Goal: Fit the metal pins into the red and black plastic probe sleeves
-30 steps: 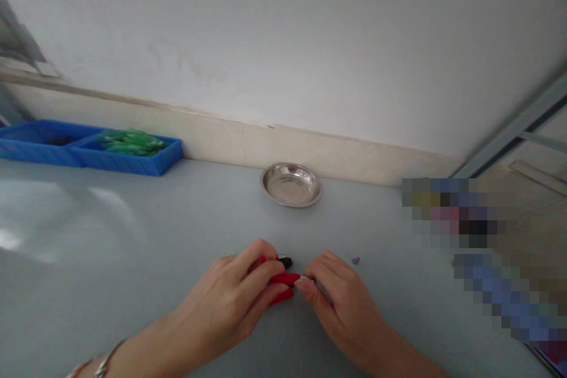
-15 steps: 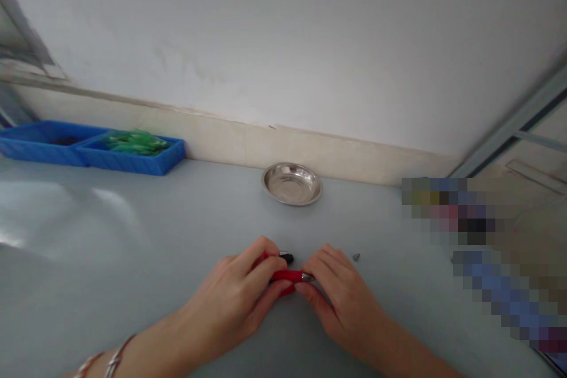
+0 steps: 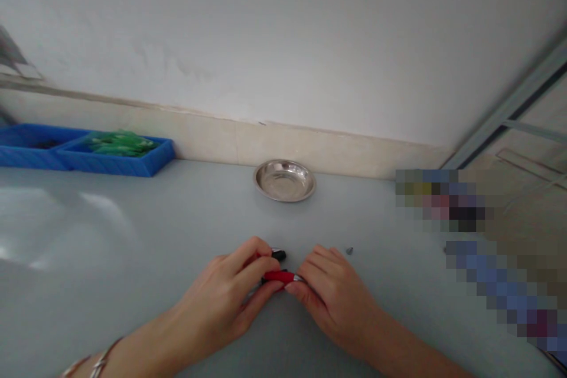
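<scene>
My left hand [image 3: 230,292] is closed around a small red tool [image 3: 278,276] with red handles and a black tip, low on the grey table [image 3: 133,236]. My right hand [image 3: 336,295] pinches the silvery end of the same red tool from the right. Both hands rest on the table, fingertips almost touching. Most of the tool is hidden under my fingers. A tiny dark screw [image 3: 349,250] lies on the table just right of my right hand.
A round steel dish [image 3: 284,180] sits near the wall behind my hands. A blue two-part tray [image 3: 84,156] holding green pieces [image 3: 117,143] stands at the far left against the wall. A blurred-out area covers the right side.
My hands have stayed together on the red tool; less of the lower red handle shows now. The view has shifted slightly, so everything sits a little further left.
</scene>
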`<action>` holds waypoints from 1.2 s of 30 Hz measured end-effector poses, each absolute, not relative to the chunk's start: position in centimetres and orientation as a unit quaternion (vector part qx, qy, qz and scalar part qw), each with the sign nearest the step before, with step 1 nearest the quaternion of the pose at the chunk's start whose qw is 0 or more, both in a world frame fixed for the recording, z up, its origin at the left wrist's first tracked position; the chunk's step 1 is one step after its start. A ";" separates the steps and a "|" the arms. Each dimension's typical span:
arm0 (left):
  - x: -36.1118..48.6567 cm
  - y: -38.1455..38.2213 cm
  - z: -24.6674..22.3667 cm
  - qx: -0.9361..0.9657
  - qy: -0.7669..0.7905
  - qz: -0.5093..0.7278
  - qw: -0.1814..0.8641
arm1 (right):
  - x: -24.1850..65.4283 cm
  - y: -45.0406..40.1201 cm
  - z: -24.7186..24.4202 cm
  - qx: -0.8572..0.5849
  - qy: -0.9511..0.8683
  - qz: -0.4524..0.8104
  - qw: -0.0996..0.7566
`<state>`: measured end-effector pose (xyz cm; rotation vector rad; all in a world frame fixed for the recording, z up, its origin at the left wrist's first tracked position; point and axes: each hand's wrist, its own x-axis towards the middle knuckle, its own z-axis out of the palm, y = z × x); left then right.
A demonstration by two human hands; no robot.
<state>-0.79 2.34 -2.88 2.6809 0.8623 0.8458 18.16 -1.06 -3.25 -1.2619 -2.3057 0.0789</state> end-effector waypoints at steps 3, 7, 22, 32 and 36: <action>-0.8 2.3 -2.8 0.909 0.288 0.288 0.085 | 18.2 -1.0 -3.2 -0.467 -0.848 0.027 0.251; -0.8 2.3 -2.9 0.909 0.286 0.292 0.080 | 18.2 -1.0 -3.2 -0.476 -0.845 0.029 0.241; -0.8 2.0 -3.4 0.908 0.284 0.292 0.096 | 17.8 -1.2 -3.3 -0.482 -0.829 0.048 0.280; -0.9 1.7 -2.9 0.909 0.274 0.299 0.097 | 27.8 0.2 2.3 -0.617 -0.671 -0.140 0.387; -0.9 1.5 -2.6 0.909 0.273 0.302 0.090 | 40.1 1.8 2.5 -0.754 -0.567 -0.263 0.201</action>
